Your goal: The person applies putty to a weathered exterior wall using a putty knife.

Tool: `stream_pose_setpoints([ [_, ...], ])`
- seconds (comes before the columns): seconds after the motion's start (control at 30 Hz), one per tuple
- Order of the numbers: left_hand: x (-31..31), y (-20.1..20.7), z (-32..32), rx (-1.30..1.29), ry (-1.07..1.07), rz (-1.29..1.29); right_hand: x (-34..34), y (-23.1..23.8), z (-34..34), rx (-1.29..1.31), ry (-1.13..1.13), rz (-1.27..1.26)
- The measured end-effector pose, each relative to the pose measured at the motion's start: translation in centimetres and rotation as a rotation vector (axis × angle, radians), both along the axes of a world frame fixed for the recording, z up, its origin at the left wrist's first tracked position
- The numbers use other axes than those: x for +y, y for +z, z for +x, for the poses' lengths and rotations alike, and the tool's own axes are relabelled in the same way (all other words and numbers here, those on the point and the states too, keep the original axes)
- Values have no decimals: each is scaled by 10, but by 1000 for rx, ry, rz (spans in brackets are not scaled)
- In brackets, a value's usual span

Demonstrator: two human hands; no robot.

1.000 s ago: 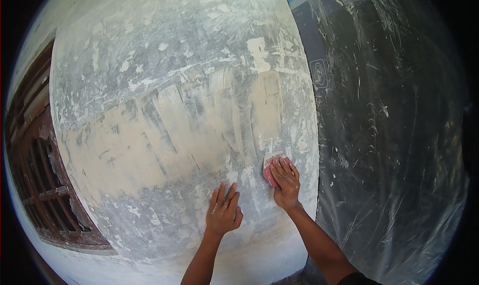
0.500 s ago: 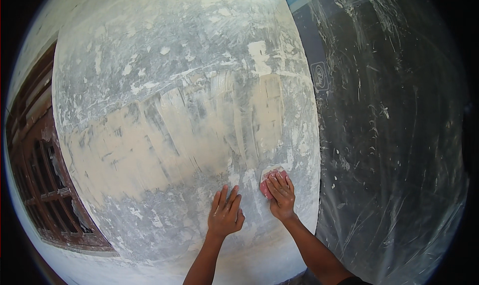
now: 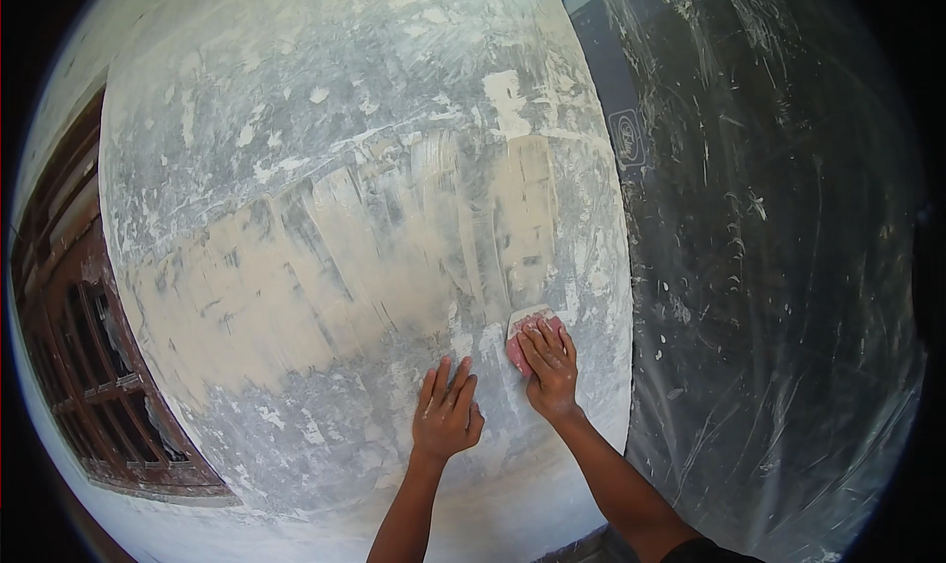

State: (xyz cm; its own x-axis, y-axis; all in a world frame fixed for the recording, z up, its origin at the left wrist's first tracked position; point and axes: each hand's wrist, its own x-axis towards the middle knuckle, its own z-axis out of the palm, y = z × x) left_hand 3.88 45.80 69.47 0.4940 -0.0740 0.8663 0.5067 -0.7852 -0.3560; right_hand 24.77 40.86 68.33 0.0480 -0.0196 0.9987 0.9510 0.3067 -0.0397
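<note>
Two bare hands are raised in front of a broad grey plaster wall (image 3: 296, 100) mottled with white patches. The right hand (image 3: 552, 366) grasps a flat pinkish-red pad with a whitish, dusty upper edge (image 3: 515, 348), its fingers laid across the face and pressing it against the plaster. The pad sits just beneath those fingers and pokes out past them above and to the left. From where I stand, the left hand (image 3: 446, 415) is beside that grip, a little lower and to the left, back turned to us, fingers spread and pointing up, released; I cannot tell whether its fingertips touch the wall.

Up and to the left of the grip stretches a wide, uneven band of cream-coloured filler (image 3: 276, 287), streaked by strokes running mostly up and down. A stark white smear (image 3: 506, 100) lies well above the pad. Far to the left of both hands stands a brown wooden window with barred panes (image 3: 99, 390). Right of the grip, past the wall's edge, hangs a dark, glossy sheet scuffed with white marks (image 3: 769, 297). A black sleeve (image 3: 705, 551) shows below, on the right forearm.
</note>
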Motion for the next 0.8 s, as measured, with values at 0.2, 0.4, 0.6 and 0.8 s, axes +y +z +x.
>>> stream_pose_setpoints([
  [0.2,2,-2,1,-10,-7,-5,-33,5,8,62,9,57],
  [0.4,-2,-3,1,-5,-7,-9,-1,83,33,127,-50,161],
  [0.6,1,0,2,-21,-6,-15,9,-20,-2,166,83,-19],
  [0.8,2,-2,1,-25,-4,4,-30,-19,-7,112,92,-21],
])
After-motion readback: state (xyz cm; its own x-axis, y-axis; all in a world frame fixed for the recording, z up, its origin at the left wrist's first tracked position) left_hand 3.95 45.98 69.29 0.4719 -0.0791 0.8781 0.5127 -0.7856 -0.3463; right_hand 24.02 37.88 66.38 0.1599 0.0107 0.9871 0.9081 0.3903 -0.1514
